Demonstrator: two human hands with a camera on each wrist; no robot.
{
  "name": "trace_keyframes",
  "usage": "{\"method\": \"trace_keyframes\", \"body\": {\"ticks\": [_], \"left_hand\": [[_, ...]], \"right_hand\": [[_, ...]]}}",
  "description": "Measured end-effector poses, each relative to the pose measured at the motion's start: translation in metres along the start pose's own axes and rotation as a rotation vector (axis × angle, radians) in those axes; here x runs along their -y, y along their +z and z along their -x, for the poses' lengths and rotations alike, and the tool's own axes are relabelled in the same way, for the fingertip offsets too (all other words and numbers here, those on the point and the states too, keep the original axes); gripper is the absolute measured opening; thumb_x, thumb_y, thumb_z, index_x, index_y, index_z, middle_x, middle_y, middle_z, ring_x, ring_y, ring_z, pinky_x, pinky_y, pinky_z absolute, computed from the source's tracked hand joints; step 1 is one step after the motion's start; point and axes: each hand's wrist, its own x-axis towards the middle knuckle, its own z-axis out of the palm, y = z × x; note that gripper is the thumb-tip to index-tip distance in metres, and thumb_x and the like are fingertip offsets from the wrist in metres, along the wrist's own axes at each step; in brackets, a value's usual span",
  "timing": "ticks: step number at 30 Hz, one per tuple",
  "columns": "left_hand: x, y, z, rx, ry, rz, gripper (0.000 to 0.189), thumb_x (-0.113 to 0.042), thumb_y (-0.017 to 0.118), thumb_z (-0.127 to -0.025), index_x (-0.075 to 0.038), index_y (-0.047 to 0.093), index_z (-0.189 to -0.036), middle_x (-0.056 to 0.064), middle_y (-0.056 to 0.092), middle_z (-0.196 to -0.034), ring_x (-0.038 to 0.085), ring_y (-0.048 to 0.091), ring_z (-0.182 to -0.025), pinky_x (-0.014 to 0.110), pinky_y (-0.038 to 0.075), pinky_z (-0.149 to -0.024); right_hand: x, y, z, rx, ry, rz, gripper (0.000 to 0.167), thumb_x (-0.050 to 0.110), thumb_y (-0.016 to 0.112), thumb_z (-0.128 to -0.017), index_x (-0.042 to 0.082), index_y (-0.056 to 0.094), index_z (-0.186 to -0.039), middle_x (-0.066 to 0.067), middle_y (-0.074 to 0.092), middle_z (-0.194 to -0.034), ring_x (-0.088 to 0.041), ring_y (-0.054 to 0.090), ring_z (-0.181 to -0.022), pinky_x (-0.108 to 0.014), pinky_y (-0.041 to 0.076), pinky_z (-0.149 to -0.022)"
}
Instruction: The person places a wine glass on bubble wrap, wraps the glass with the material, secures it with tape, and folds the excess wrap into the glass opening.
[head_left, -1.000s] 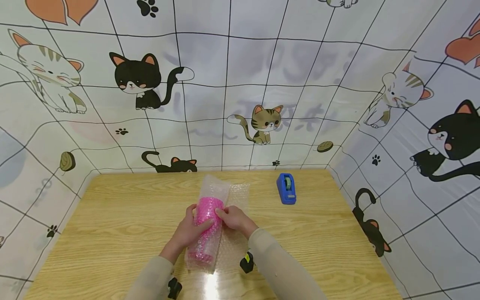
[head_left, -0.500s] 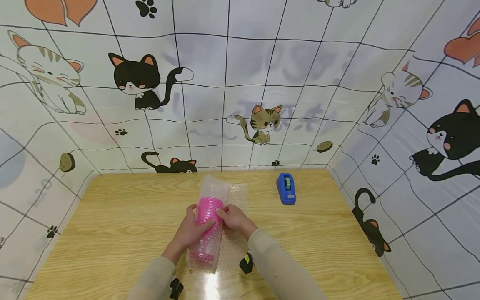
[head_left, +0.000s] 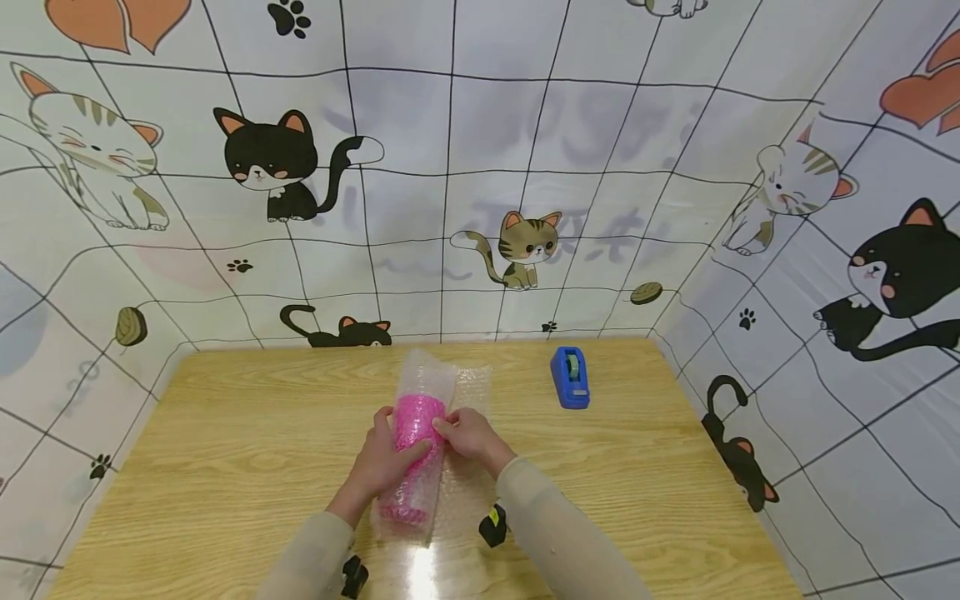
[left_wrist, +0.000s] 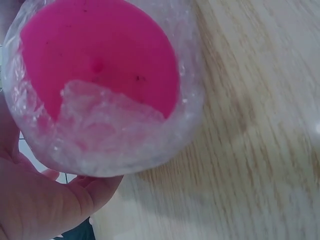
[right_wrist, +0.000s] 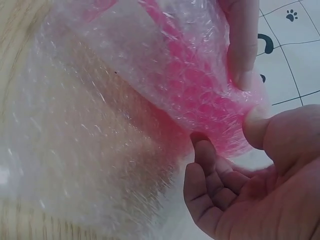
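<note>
Barely shifted, left fingers (head_left: pixel 414 452) hug a pink cylinder (head_left: pixel 417 412) through knobbly bubble wrap (head_left: pixel 428 373); right fingers (head_left: pixel 446 428) pinch the wrap.

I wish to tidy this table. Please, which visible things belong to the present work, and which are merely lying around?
In the work:
pink cylinder, gripped by the left hand
bubble wrap around it, held by the right hand
blue tape dispenser, untouched, probably for sealing

Not part of it:
cat-print backdrop
black wrist devices
</note>
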Motion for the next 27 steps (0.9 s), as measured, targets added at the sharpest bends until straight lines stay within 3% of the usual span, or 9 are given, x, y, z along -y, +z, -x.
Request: {"method": "trace_keyframes", "body": {"ticks": [11, 19, 23, 27], "left_hand": [[-0.003, -0.011, 0.004, -0.014, 0.015, -0.074, 0.094, -0.045, 0.073, -0.083, -0.004, 0.019, -0.149, 0.029, 0.042, -0.133, 0.039, 0.058, -0.105, 0.059, 0.052, -0.088], [-0.001, -0.014, 0.001, -0.039, 0.018, -0.137, 0.095, -0.044, 0.075, -0.081, -0.010, 0.019, -0.150, 0.027, 0.043, -0.129, 0.036, 0.060, -0.096, 0.053, 0.055, -0.080], [-0.001, -0.015, 0.001, -0.065, 0.032, -0.166, 0.094, -0.041, 0.076, -0.080, -0.010, 0.021, -0.150, 0.028, 0.044, -0.128, 0.036, 0.061, -0.094, 0.053, 0.055, -0.079], [-0.001, -0.012, -0.001, -0.086, 0.049, -0.222, 0.096, -0.042, 0.077, -0.079, -0.009, 0.022, -0.150, 0.028, 0.045, -0.127, 0.035, 0.060, -0.092, 0.053, 0.055, -0.078]], "right_hand": [[0.006, 0.006, 0.000, -0.054, -0.009, -0.010, 0.029, 0.028, 0.062, -0.095, -0.002, 0.061, -0.097, -0.006, 0.059, -0.079, -0.015, 0.053, -0.070, -0.023, 0.043, -0.059], [0.013, 0.011, -0.001, -0.060, -0.018, -0.022, 0.025, 0.021, 0.064, -0.094, -0.003, 0.071, -0.091, -0.019, 0.070, -0.082, -0.016, 0.059, -0.066, -0.022, 0.046, -0.057], [0.017, 0.010, -0.002, 0.003, 0.018, -0.060, 0.036, 0.032, 0.060, -0.095, -0.003, 0.070, -0.091, -0.021, 0.071, -0.089, -0.029, 0.068, -0.078, -0.032, 0.056, -0.065], [0.021, 0.009, -0.001, 0.018, 0.051, -0.088, 0.050, 0.049, 0.061, -0.091, 0.000, 0.066, -0.086, -0.016, 0.068, -0.084, -0.032, 0.067, -0.081, -0.044, 0.057, -0.075]]}}
